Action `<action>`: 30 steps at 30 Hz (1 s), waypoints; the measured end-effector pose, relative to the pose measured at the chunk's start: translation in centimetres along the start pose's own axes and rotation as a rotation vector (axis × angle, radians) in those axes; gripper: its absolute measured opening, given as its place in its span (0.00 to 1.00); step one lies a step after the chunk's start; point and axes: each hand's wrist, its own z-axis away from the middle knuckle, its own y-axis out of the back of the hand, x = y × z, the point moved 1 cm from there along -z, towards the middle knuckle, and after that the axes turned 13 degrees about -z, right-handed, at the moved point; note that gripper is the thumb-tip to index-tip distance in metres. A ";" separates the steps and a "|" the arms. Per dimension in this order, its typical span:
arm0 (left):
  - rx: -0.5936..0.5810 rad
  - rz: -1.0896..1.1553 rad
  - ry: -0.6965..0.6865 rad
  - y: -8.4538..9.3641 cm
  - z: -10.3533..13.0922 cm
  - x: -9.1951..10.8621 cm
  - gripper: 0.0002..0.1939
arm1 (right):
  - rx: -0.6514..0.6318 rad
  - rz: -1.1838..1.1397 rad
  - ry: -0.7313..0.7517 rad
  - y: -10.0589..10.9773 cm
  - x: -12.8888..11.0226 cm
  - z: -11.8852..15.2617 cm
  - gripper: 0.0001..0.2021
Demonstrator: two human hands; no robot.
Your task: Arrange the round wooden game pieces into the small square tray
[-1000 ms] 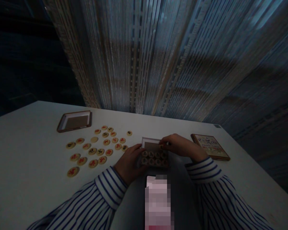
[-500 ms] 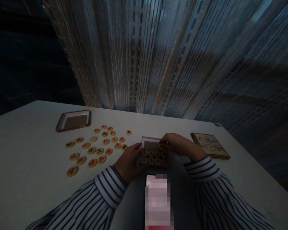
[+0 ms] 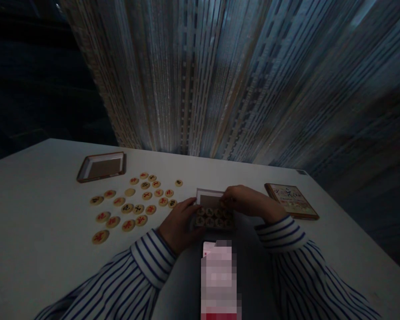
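Observation:
A small open box [image 3: 210, 193] at the table's near edge holds two rows of round wooden pieces [image 3: 210, 222], and its far part shows a bare brown bottom. My left hand [image 3: 180, 225] grips the box's left side, fingers on the far corner and thumb along the near edge. Over the box's far right corner, my right hand [image 3: 237, 199] has its fingers pinched together; whatever they hold is hidden in shadow. Loose round pieces with red or black characters [image 3: 128, 225] lie scattered on the table left of my left hand.
An open box lid or tray [image 3: 102, 167] lies at the back left of the white table [image 3: 36, 195]. At the right is a closed box with a printed cover [image 3: 291, 200]. A lit phone [image 3: 219, 280] is below the small box. A string curtain [image 3: 200, 89] hangs behind.
My right fingers have shifted slightly at the box's far right corner, and the piece seen between them before is now hidden. My left hand has stayed on the box.

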 end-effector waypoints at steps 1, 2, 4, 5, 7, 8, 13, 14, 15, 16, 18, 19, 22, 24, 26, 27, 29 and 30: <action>-0.005 -0.002 -0.001 0.1 0.0 0.0 0.27 | -0.004 0.012 -0.001 0.0 0.0 0.0 0.13; -0.010 -0.003 0.000 0.1 -0.1 0.1 0.27 | -0.007 0.024 -0.002 0.0 0.0 0.0 0.13; -0.024 -0.006 0.002 0.2 -0.1 0.1 0.26 | -0.005 0.041 -0.006 0.1 0.0 0.1 0.13; -0.022 -0.008 0.002 0.2 -0.1 0.1 0.26 | 0.001 0.044 -0.007 0.1 0.0 0.2 0.13; 0.002 -0.007 -0.001 0.1 -0.1 0.1 0.26 | 0.017 0.043 -0.005 0.2 -0.1 0.3 0.13; 0.017 -0.005 -0.007 0.1 0.0 0.1 0.26 | 0.021 0.043 -0.006 0.2 -0.2 0.3 0.13; 0.029 -0.001 -0.007 -0.3 0.1 -0.1 0.26 | 0.019 0.051 -0.044 0.3 -0.3 0.3 0.12; 0.028 0.002 -0.004 -0.3 0.1 -0.2 0.26 | 0.020 0.046 -0.046 0.3 -0.2 0.3 0.12; 0.030 0.004 -0.004 -0.3 0.1 -0.2 0.26 | 0.022 0.041 -0.044 0.2 -0.2 0.2 0.12; 0.034 0.005 -0.005 -0.3 0.1 -0.2 0.26 | 0.026 0.037 -0.041 0.2 -0.2 0.2 0.12; 0.037 0.004 -0.007 -0.3 0.1 -0.1 0.26 | 0.036 0.036 -0.040 0.2 -0.1 0.2 0.12; 0.034 0.003 -0.004 -0.3 0.1 -0.1 0.26 | 0.042 0.035 -0.036 0.2 0.0 0.2 0.12; 0.018 0.005 0.005 -0.3 0.1 -0.2 0.26 | 0.050 0.010 -0.005 0.2 0.3 0.3 0.13; 0.012 0.003 0.004 -0.3 0.1 -0.2 0.26 | 0.044 -0.018 0.029 0.2 0.6 0.4 0.15; 0.016 0.000 -0.001 -0.3 0.1 -0.2 0.26 | 0.035 -0.035 0.053 0.2 0.8 0.4 0.17; 0.018 -0.002 -0.002 -0.2 0.1 -0.2 0.26 | 0.031 -0.039 0.060 0.1 0.9 0.4 0.18; 0.020 0.000 -0.006 -0.1 0.1 -0.1 0.25 | 0.019 -0.041 0.063 0.1 0.9 0.4 0.18; 0.018 0.003 -0.009 -0.1 0.1 0.0 0.25 | 0.010 -0.039 0.062 0.0 0.8 0.3 0.18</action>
